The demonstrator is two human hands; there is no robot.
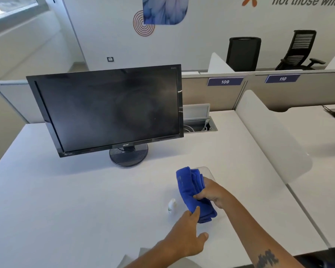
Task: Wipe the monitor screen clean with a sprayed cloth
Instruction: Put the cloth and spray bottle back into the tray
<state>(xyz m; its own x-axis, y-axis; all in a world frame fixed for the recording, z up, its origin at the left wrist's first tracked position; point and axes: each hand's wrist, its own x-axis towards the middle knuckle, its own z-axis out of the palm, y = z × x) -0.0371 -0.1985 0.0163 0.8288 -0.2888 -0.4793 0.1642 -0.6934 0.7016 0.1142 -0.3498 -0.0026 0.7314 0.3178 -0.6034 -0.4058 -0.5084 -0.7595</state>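
Head view: our right hand (211,194) grips the folded blue cloth (193,192), our open left hand (186,235) touches it, and the spray bottle (172,206) stands just left, nearer that hand, with the monitor screen (108,109) at upper left.

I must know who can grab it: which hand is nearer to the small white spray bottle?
Left. The left hand reaches just beside the small white spray bottle; the right hand grips the blue cloth beyond.

Blue cloth (190,190), black monitor (108,109), white desk (66,200), white bottle (172,206).
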